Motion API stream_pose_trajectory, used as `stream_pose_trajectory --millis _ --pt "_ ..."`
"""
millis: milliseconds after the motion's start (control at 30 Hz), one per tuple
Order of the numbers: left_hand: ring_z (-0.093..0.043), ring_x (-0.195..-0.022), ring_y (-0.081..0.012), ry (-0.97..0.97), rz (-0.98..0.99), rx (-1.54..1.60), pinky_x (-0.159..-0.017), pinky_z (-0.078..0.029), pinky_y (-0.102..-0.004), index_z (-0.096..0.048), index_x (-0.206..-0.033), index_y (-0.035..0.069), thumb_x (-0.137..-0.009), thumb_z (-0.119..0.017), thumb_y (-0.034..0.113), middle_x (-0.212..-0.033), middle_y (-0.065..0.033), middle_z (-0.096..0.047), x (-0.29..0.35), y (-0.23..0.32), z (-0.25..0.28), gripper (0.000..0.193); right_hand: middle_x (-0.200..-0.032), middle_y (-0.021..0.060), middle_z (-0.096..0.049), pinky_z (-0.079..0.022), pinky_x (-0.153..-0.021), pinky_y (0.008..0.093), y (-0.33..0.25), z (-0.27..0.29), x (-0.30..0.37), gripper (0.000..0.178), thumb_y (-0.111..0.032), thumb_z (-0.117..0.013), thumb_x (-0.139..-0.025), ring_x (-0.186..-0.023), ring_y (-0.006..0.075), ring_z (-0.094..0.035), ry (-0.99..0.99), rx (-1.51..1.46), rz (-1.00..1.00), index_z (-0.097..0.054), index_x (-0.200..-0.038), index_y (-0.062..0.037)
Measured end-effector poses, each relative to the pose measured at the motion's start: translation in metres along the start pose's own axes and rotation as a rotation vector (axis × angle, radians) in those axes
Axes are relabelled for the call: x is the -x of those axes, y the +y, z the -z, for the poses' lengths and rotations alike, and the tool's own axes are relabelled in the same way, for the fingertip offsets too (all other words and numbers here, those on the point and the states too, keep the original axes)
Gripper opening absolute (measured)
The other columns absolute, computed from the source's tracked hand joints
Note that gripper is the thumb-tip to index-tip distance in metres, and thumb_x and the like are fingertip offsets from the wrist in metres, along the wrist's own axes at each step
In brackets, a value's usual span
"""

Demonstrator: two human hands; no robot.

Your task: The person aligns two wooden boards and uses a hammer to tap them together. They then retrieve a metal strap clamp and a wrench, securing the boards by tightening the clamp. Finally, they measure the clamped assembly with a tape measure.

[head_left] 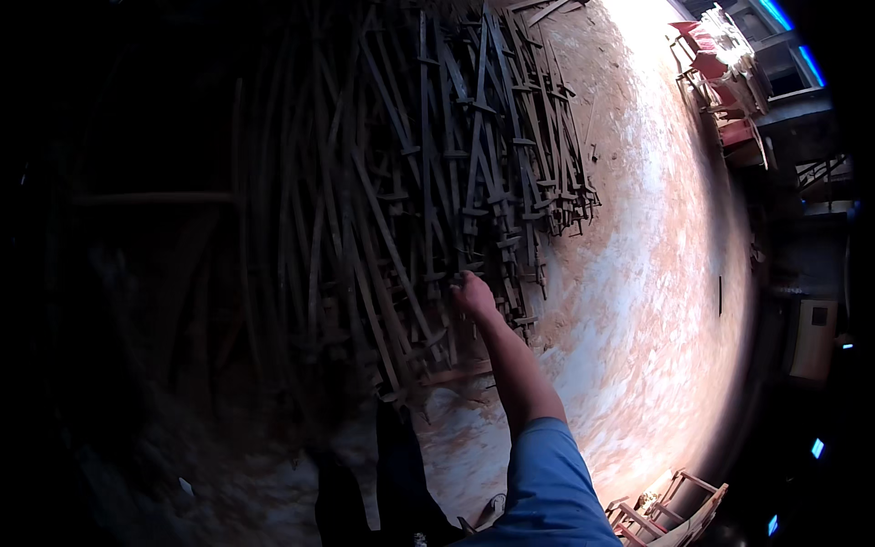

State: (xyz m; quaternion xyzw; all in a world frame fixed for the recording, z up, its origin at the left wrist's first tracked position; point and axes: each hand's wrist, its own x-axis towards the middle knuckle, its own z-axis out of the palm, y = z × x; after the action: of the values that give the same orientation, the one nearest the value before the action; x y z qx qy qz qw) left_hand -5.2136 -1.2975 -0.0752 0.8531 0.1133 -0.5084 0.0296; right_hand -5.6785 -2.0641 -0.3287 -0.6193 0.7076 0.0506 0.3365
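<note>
Wooden slat stack [437,182] meets the right hand [472,294]; its grip unclear, left hand out of view.

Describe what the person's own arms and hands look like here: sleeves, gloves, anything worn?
Only one arm shows, the right. It wears a short blue sleeve ending near the elbow; the forearm below it is uncovered. The right hand is bare: no glove, watch or ring visible. The left hand is out of view.

Short blue sleeve [547,474], dark trousers [401,483]
</note>
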Motion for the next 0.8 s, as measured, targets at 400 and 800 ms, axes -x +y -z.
stream_pose_trajectory --millis 400,800 --pt "-0.062 -0.084 -0.0248 -0.076 0.093 0.099 -0.074 -0.051 -0.0344 -0.056 -0.114 -0.002 -0.086 -0.057 0.016 -0.097 -0.0143 -0.063 -0.009 0.001 -0.046 0.033 -0.134 0.0216 -0.043 -0.040 -0.100 0.0441 0.000 0.024 -0.165 0.067 -0.031 -0.063 -0.082 -0.125 0.0369 -0.040 0.287 0.060 0.178 -0.036 -0.134 0.0012" --pt "-0.062 -0.080 -0.0244 -0.108 0.143 0.141 -0.071 -0.051 -0.0337 -0.055 -0.115 -0.002 -0.088 -0.057 0.015 -0.095 -0.0140 -0.062 -0.019 -0.001 -0.063 0.033 -0.114 0.0225 -0.060 -0.044 -0.089 0.0470 -0.024 0.037 -0.229 0.049 -0.035 -0.060 -0.084 -0.109 0.0371 -0.056 0.181 -0.016 -0.245 -0.050 -0.115 0.0010"
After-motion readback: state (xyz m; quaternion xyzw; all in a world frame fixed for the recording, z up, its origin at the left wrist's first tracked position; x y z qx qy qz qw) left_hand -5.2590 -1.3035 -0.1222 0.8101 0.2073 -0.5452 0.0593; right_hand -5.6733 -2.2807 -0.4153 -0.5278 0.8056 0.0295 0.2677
